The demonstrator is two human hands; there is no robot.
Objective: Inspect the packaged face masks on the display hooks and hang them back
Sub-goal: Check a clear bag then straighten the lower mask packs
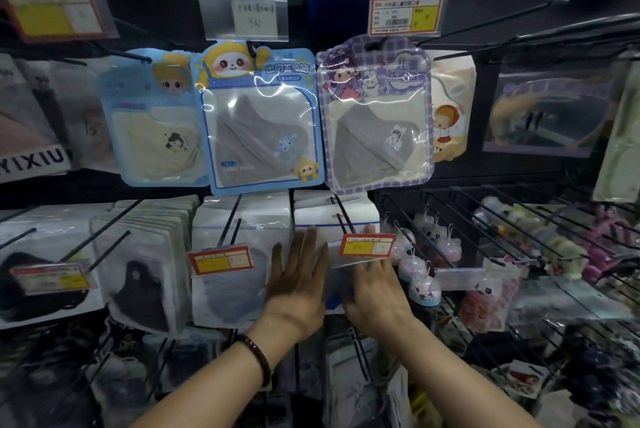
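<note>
Both hands reach out to the lower row of mask packs. The left hand point(298, 275) is flat, with its fingers straight and spread out. Its grip is wide open and holds nothing. The fingers just touch the front of a white pack point(313, 214) that hangs on a black hook point(343, 212).

The right hand point(372, 289) is just beside the left one, on the same white pack. Its fingers are straight too, so its grip is open and has hold of nothing. Some of its fingers go behind a red and yellow price tag point(367, 244) at the end of the hook. One fingertip peeks out above the tag. A dark bead bracelet point(258, 355) sits on the left wrist.

Left of the hands hangs a clear pack point(235, 285) with a grey mask inside.

In the row above, three packs hang side by side:
- a pale blue pack point(156, 129) with a cream mask
- a blue pack point(261, 122) with a grey mask
- a purple pack point(375, 115) with a grey mask

The blue pack lies a bit over the pale blue pack. To the right of the hands, small toys point(420, 289) hang on wire hooks
</note>
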